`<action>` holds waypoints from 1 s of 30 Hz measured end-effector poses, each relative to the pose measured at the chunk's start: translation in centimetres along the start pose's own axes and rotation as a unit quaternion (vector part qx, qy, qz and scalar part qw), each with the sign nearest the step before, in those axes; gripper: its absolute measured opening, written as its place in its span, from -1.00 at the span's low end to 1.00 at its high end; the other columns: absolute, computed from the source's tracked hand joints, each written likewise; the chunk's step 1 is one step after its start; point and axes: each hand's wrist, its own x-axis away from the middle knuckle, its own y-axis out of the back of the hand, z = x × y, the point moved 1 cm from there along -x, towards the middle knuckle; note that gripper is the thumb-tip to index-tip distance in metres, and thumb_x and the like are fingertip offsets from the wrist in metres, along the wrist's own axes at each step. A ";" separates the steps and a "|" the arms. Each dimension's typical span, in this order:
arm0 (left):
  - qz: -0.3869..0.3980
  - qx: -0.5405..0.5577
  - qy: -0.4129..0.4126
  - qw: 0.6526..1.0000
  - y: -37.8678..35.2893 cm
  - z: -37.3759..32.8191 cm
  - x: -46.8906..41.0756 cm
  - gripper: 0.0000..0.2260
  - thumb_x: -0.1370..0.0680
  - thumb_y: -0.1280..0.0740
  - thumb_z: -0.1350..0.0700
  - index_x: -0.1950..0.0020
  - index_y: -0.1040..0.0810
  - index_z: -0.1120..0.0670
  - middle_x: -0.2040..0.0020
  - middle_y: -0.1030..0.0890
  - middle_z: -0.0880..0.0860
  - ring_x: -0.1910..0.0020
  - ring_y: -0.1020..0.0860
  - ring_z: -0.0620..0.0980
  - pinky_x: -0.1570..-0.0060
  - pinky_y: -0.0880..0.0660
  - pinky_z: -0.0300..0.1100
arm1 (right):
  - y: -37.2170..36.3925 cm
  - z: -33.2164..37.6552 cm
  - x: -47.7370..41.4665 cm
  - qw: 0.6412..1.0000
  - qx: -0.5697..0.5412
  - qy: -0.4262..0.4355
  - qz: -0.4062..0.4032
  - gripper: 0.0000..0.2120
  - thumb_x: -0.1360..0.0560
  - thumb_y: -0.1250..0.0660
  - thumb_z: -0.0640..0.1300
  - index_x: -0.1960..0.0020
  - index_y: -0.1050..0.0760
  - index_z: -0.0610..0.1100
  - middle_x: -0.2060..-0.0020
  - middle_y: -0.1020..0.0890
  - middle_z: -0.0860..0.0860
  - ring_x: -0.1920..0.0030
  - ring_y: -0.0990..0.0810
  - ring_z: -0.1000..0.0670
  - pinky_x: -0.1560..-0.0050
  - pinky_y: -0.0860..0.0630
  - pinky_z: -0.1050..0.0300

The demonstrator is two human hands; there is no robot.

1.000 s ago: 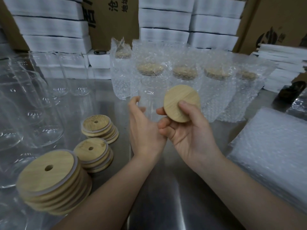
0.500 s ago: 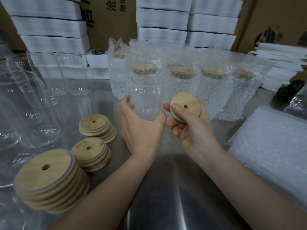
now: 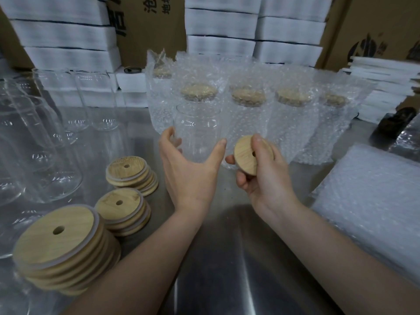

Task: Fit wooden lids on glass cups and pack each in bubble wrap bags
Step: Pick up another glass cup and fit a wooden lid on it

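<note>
White foam stacks [image 3: 68, 39] and cardboard boxes [image 3: 150, 30] line the back — steel table [image 3: 227, 258] below.

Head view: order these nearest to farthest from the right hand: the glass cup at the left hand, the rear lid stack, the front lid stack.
1. glass cup, just left of the right hand, in the left hand.
2. rear lid stack, farther left.
3. front lid stack, far left, nearest the camera.

- Fingers [image 3: 171, 138] of my left hand [image 3: 188, 171] blur behind the glass cup [image 3: 197, 126].
- My right hand [image 3: 266, 178] hides the wooden lid's [image 3: 245, 156] underside.
- Picture edges crop the spare glasses [image 3: 41, 155] and the bubble wrap bags [image 3: 375, 201].
</note>
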 end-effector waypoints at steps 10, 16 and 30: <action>0.031 0.027 0.002 0.999 0.0 -0.1 0.0 -0.25 -0.28 -0.46 -0.28 -0.38 -0.31 -0.05 -0.18 -0.49 -0.06 -0.12 -0.50 -0.13 -0.04 -0.41 -0.29 | -0.2 -0.3 -0.2 0.990 -0.130 -0.030 0.040 -0.68 -0.70 0.05 -0.14 -0.38 -0.27 -0.24 0.02 -0.64 -0.37 0.44 -0.62 -0.16 0.47 -0.53 0.12; 0.051 0.034 0.006 0.998 0.1 -0.2 -0.5 -0.26 -0.26 -0.46 -0.27 -0.35 -0.33 -0.04 -0.13 -0.50 -0.09 -0.10 -0.52 -0.14 -0.05 -0.47 -0.23 | -0.5 -0.3 0.0 0.989 -0.135 -0.033 0.058 -0.64 -0.65 -0.05 -0.34 -0.42 -0.22 -0.17 -0.14 -0.53 -0.39 0.30 -0.70 -0.18 0.36 -0.59 0.08; 0.074 0.019 -0.010 0.997 0.5 0.4 -1.0 -0.28 -0.22 -0.42 -0.37 -0.27 -0.30 -0.14 -0.11 -0.50 -0.14 -0.07 -0.55 -0.17 -0.10 -0.55 -0.06 | -0.4 -0.1 0.5 1.000 -0.008 0.013 0.017 -0.51 -0.42 -0.47 -0.35 -0.25 -0.38 -0.09 0.29 -0.61 -0.10 0.55 -0.42 0.05 0.57 -0.31 0.25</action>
